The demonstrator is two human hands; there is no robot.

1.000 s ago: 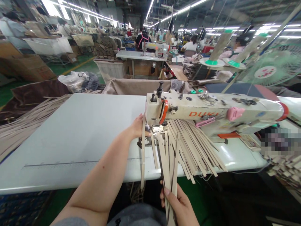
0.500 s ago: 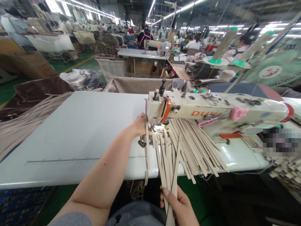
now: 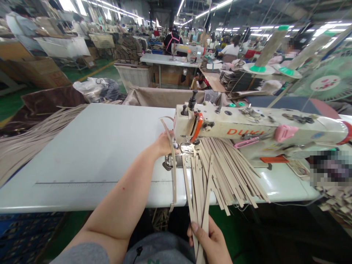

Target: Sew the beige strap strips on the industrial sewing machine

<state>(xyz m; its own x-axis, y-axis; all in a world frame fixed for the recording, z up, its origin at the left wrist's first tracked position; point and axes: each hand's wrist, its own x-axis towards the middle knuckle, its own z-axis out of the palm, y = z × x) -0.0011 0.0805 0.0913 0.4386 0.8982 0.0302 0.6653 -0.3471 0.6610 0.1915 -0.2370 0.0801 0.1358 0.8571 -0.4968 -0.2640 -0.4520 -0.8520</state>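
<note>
Left hand fingers: the left hand (image 3: 164, 143) lies at the needle end of the sewing machine (image 3: 247, 130); its fingers are curled toward the presser-foot area, but the machine head hides the tips, so it cannot be told how far they are open or whether they grip anything. A single looped strip (image 3: 173, 165) arcs up past this hand and hangs down over the table edge.

Right hand fingers: the right hand (image 3: 210, 242) is closed around the lower ends of a few beige strips (image 3: 199, 190), thumb laid across their front, the other fingers wrapped behind.

Left arm pose: forearm bare, stretched forward and rightward over the near edge of the white table (image 3: 90, 154), wrist resting at the machine bed.

Right hand pose: held low, below the table's near edge and close to the body, palm turned inward; the held strips rise from it to the needle plate.

Strip stock: a fanned pile of strips (image 3: 231, 168) lies under the machine arm, its ends overhanging the front edge just right of the held strips.

Edges and room: the table surface left of the machine is broad and bare; more strips (image 3: 35, 135) drape off its far left edge. To the right, the machine body and the pile crowd the surface.

Background: other workstations and a green fan (image 3: 324, 80) stand well apart.
</note>
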